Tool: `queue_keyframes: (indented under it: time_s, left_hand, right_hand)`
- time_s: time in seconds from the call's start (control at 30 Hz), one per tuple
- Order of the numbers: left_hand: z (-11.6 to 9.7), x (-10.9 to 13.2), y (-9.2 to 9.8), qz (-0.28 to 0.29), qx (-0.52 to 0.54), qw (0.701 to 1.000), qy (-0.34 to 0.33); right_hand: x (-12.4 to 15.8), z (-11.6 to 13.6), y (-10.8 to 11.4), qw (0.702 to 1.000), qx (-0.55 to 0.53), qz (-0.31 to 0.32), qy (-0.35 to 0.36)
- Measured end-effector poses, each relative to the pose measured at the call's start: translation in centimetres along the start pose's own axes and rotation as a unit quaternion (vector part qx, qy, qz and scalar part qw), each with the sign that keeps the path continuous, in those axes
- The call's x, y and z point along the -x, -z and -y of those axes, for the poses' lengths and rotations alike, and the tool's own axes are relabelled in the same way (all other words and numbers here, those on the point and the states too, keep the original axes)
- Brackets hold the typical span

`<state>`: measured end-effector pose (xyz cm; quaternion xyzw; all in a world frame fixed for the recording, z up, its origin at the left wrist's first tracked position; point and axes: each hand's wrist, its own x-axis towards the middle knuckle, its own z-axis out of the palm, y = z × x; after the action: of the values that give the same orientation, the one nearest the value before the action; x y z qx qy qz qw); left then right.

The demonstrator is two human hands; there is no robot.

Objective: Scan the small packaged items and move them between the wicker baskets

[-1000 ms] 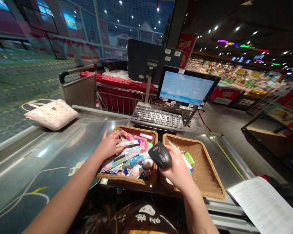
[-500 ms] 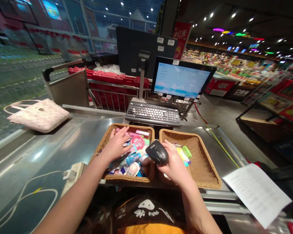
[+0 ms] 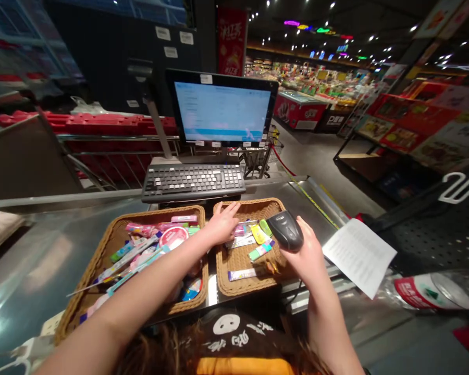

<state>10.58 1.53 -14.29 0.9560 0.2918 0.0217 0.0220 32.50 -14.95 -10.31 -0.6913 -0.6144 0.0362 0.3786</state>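
Note:
My right hand (image 3: 307, 250) grips a black handheld barcode scanner (image 3: 286, 230) above the right side of the right wicker basket (image 3: 245, 285). My left hand (image 3: 223, 224) reaches over that basket's back left corner, fingers stretched out and apart. Just under its fingertips lies a small pink-purple packet (image 3: 240, 229); whether they touch cannot be made out. Beside it are a yellow item (image 3: 258, 234), a green item (image 3: 264, 227), a green-and-blue packet (image 3: 261, 251) and a long white-purple stick pack (image 3: 244, 274). My left forearm crosses the fuller left basket (image 3: 113, 229), hiding part of its contents, which include a round pink-lidded tub (image 3: 174, 236).
Behind the baskets stand a keyboard (image 3: 193, 180) and a lit monitor (image 3: 224, 112). A printed sheet (image 3: 358, 255) and a red-labelled bottle (image 3: 426, 291) lie at right. On the metal counter (image 3: 39, 250) at left are a pale bag (image 3: 2, 229) and a white cable.
My left hand has moved from the left basket to the right one. The scanner has shifted right in my right hand. My view has turned right, and more small items show in the right basket.

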Motion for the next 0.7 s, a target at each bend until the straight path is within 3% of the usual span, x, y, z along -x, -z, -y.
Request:
queue_keyframes:
  time_s: [0.13, 0.23, 0.47, 0.57, 0.7]
  left_hand:
    - [-1.6, -4.1, -2.0, 0.064, 0.003, 0.996, -0.063]
    - [-4.4, -6.3, -3.9, 0.096, 0.005, 0.991, -0.097]
    - [-11.1, -8.0, -11.5, 0.147, -0.052, 0.987, -0.027]
    - [-11.6, -7.4, -14.0, 0.162, -0.044, 0.986, -0.002]
    - [-10.5, -6.9, -15.3, 0.148, 0.008, 0.989, 0.001]
  right_hand:
    - [-0.3, -1.2, 0.6, 1.000, -0.010, 0.002, -0.021]
    - [-0.8, -1.9, 0.7, 0.999, -0.019, -0.004, -0.031]
    - [-2.1, -3.1, 0.8, 0.998, -0.037, 0.011, -0.041]
    - [-2.3, -3.6, 0.8, 0.998, -0.044, 0.014, -0.037]
    - [-2.6, -4.1, 0.8, 0.998, -0.051, 0.013, -0.039]
